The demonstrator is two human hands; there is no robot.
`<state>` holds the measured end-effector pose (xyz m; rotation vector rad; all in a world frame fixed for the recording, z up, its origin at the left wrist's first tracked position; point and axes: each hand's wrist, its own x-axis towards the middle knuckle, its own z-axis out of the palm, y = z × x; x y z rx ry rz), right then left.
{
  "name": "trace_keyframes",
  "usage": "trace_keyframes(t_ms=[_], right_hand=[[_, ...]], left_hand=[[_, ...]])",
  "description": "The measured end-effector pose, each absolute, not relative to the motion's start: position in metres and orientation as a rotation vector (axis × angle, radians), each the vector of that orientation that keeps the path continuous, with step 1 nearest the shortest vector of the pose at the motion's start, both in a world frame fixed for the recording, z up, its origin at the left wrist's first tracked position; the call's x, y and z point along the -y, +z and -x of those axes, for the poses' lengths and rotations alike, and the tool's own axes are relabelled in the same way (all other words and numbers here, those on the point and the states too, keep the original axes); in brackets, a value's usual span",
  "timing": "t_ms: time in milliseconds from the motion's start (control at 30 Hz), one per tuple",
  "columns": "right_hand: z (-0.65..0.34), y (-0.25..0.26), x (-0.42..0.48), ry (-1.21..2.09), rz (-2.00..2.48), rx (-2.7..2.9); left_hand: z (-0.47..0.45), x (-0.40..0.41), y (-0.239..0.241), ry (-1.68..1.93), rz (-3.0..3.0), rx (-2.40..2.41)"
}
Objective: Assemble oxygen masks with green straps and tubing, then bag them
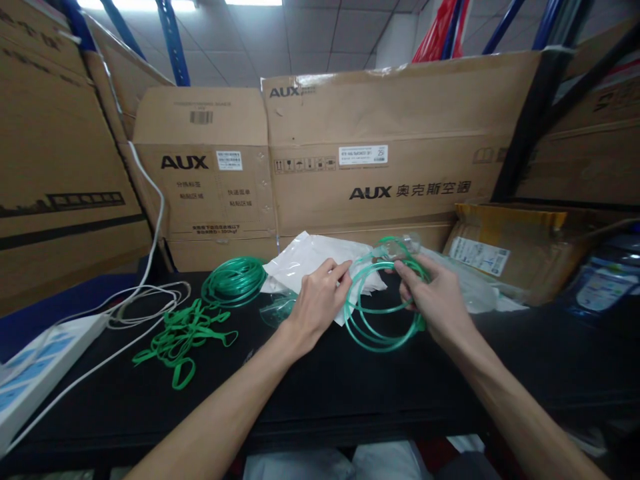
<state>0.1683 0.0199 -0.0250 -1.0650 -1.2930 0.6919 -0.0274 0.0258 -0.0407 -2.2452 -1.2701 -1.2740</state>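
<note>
Above the black counter (350, 393), a coil of translucent green plastic tubing (377, 343) was held, left hand (317, 303) fingers pinching its left loops, right hand (440, 303) fingers closed round its right side; loops probably best kept stacked and evenly taut.

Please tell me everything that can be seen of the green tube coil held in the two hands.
The green tube coil is thin, see-through, soft-looking plastic tubing wound into several loose round loops. It is held tilted over the black table, with its lower loops near or on the surface. The right hand grips its right side and the left hand pinches its upper left. At the top it seems to join a clear plastic piece, and white plastic bags lie behind it.
</note>
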Motion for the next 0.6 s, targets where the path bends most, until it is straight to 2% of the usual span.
trace_keyframes(t_ms=[200,600], right_hand=[[-0.159,-0.047,-0.014,0.572,1.049,1.401],[-0.152,-0.049,-0.015,0.838,0.924,1.449]], left_hand=[[0.027,-0.029,-0.041,-1.403,2.267,1.253],[0.028,-0.028,-0.039,-1.649,2.317,1.183]])
